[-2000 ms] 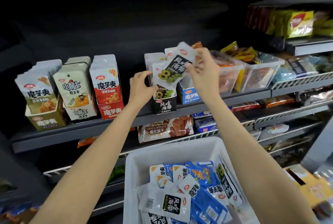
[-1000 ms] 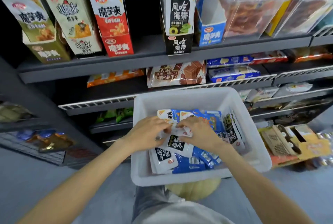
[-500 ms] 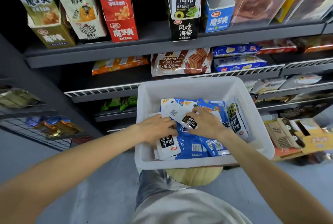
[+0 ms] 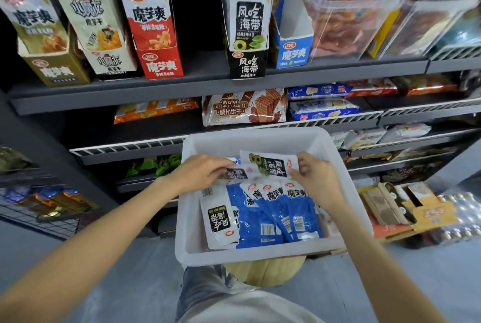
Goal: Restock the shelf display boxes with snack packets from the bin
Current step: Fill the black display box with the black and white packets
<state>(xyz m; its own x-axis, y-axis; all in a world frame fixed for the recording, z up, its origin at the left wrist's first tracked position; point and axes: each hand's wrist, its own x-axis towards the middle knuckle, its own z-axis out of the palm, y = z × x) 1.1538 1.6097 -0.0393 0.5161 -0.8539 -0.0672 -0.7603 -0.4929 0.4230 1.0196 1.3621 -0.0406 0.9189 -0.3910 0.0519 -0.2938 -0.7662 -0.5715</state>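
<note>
Both hands are down in the white bin (image 4: 263, 138), close together over its far end. The right hand (image 4: 316, 181) pinches the end of a black-and-white seaweed packet (image 4: 269, 165), lifting it clear of the pile, while the left hand (image 4: 201, 173) has its fingers curled on a second, similar packet (image 4: 235, 174) just beside it. Both forearms reach forward and slightly inward, wrists bent down into the bin.

These packets look thin, light and floppy, with glossy film that could slide between fingers; I'd judge the flat sealed edge the safest place to grip, as the right hand does. Several could be gathered at once without strain.

Below the hands lie more stock: another seaweed packet (image 4: 221, 221) near the left wall and a fan of blue packets (image 4: 276, 213). Up on the shelf (image 4: 203, 86), the black display box (image 4: 248, 63) holds matching packets, and the blue display box (image 4: 294, 39) beside it looks nearly empty.
</note>
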